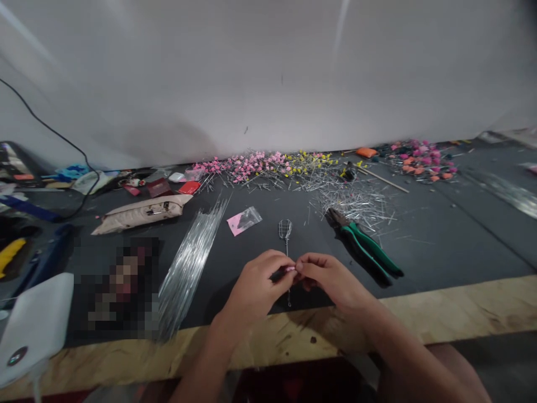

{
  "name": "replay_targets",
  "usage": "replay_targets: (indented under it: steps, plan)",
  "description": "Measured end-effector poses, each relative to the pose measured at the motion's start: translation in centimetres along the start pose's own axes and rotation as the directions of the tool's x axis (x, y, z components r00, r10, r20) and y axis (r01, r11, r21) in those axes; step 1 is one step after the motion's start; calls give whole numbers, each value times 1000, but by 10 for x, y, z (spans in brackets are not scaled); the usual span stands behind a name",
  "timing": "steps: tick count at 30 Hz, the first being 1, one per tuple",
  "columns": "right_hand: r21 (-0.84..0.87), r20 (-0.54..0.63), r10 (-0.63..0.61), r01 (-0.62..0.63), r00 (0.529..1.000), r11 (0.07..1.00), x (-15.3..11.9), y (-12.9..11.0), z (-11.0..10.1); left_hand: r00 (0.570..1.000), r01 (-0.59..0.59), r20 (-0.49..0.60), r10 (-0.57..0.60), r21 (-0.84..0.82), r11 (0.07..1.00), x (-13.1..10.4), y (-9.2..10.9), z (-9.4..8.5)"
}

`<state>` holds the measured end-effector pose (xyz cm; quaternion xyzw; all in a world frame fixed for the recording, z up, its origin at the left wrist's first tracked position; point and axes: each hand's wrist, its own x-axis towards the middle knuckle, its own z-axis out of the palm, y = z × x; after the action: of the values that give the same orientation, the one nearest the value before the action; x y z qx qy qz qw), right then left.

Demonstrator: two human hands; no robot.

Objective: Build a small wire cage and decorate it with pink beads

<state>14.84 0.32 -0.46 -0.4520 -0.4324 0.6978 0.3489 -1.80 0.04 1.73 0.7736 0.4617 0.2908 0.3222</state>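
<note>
Near the table's front edge, my left hand (262,280) and my right hand (329,274) meet fingertip to fingertip. Between their pinched fingers is a small pink piece (290,269), partly covered by the fingers. A thin wire tool with a caged oval head (285,228) lies upright in the view, its shaft passing under the hands and its looped end showing below them. A small plastic bag with pink contents (244,221) lies beyond my left hand. Green-handled pliers (369,246) rest to the right of my right hand.
A bundle of straight wires (191,263) and a wrapped beige packet (145,214) lie left. Along the wall are pink-tipped wires (251,167), yellow-tipped ones (310,162) and a pink and orange cluster (425,159). A white device (37,324) sits at lower left.
</note>
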Motion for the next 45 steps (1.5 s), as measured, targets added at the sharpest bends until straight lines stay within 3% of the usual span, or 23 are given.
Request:
replay_targets:
  steps: [4, 8, 11, 15, 18, 24, 30, 45]
  plan:
    - [30, -19, 25, -24, 1000, 999, -1, 0, -1, 993, 44, -113, -38, 51, 998, 2, -7, -10]
    - [46, -81, -18, 22, 997, 999, 0, 1, -5, 929, 240, -287, -233, -10, 971, 4, -24, -22]
    - [29, -114, -51, 54, 992, 998, 2, 1, -6, 916, 313, -249, -313, -43, 949, 4, -33, -25]
    - [27, -121, -56, 59, 991, 998, 4, 3, -6, 963, 255, -109, -246, 74, 964, 4, -34, -18]
    - [-12, -153, -66, 65, 986, 998, 5, 4, -6, 974, 226, -52, -222, 107, 968, 4, -32, -13]
    - [-135, -157, -85, 64, 984, 989, 6, 4, -6, 980, 200, -22, -199, 15, 980, 3, -26, -9]
    - [-85, -127, -125, 115, 984, 990, 7, 5, -4, 985, 167, -28, -170, -102, 981, 2, -18, -7]
    - [-210, -1, -87, 84, 996, 974, 5, 4, -4, 998, 64, 22, -64, -14, 998, 3, -12, -4]
